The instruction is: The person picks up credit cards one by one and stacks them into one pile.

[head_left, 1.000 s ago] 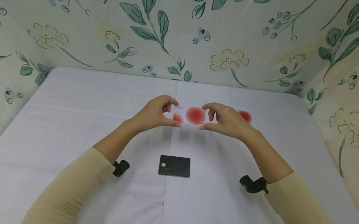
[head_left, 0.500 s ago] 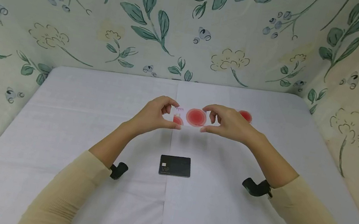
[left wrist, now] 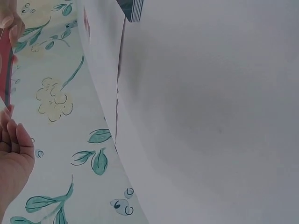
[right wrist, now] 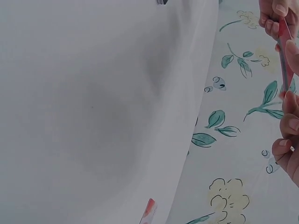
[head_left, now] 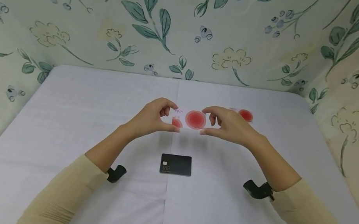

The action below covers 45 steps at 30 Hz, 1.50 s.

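A white card with red circles and purple lettering point(head_left: 195, 120) hangs above the table, held between both hands. My left hand point(head_left: 154, 116) pinches its left end, thumb at the lower edge and fingertips at the upper edge. At the other end, my right hand point(head_left: 228, 125) pinches it the same way. In the left wrist view the card point(left wrist: 5, 65) appears edge-on, with a red face. Behind the right hand, a second card with a red circle point(head_left: 245, 115) lies on the table, partly hidden. Nearer the person, a black card marked VIP point(head_left: 176, 165) lies flat.
The table has a white cloth point(head_left: 64, 120) with a seam down its middle. Walls with leaf and flower patterns point(head_left: 160, 13) stand behind and at the sides. A black wrist device point(head_left: 117, 174) sits at the left cuff, another point(head_left: 258, 189) at the right.
Both hands and the held card sit slightly lower in the head view, a little nearer the person. More of the second card shows behind the right hand. The grip stays the same.
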Available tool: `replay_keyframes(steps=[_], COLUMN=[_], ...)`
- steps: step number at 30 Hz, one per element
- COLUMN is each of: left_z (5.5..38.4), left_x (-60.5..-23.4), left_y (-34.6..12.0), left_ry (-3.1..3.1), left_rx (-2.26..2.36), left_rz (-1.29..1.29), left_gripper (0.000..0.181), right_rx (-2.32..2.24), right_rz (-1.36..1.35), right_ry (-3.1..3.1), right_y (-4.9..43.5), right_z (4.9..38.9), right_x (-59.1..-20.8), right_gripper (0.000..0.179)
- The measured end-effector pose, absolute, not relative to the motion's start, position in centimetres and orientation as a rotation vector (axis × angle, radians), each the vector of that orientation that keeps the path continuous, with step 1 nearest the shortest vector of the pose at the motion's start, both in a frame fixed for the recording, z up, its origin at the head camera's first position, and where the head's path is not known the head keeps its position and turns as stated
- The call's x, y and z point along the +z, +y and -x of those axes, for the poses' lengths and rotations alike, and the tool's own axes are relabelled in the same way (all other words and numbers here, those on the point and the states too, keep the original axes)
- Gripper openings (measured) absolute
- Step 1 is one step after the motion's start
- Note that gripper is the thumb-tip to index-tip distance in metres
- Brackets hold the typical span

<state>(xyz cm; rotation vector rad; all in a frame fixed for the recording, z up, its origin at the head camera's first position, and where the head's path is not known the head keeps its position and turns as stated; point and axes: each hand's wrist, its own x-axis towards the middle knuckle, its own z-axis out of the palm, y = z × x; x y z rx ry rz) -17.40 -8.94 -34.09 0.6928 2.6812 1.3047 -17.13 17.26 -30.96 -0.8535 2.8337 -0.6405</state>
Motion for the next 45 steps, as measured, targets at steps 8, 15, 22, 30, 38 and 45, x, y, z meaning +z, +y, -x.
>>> replay_keyframes(steps=[8,15,22,30,38,45], left_z=[16.6,15.7,15.1,14.4,13.3,12.4], left_x=[-34.3,-34.5,-35.0,-35.4,-35.3,-35.4], left_y=[-9.1,-9.2,-9.5,-9.6,-9.9,-10.0], left_ry=[2.659,2.710,2.727,2.736,2.737,2.767], left_rx=[1.316,1.283,1.296,1.279,1.275,1.254], left_rz=[-0.698,-0.754,-0.846,-0.877,-0.914,-0.915], left_gripper=[0.059,0.060,0.058,0.057,0.059,0.059], right_rx=[-0.647,-0.660,-0.640,-0.639,-0.669,-0.693], right_rz=[0.848,0.890,0.875,0.891,0.898,0.962], right_ry=[2.819,2.829,2.839,2.846,2.836,2.847], right_y=[17.3,17.3,17.1,17.0,17.0,17.0], right_z=[16.5,15.8,15.0,14.2,13.3,12.5], right_x=[-31.3,-31.6,-31.8,-32.0,-32.4,-32.7], right_gripper=[0.064,0.063,0.063,0.062,0.062,0.060])
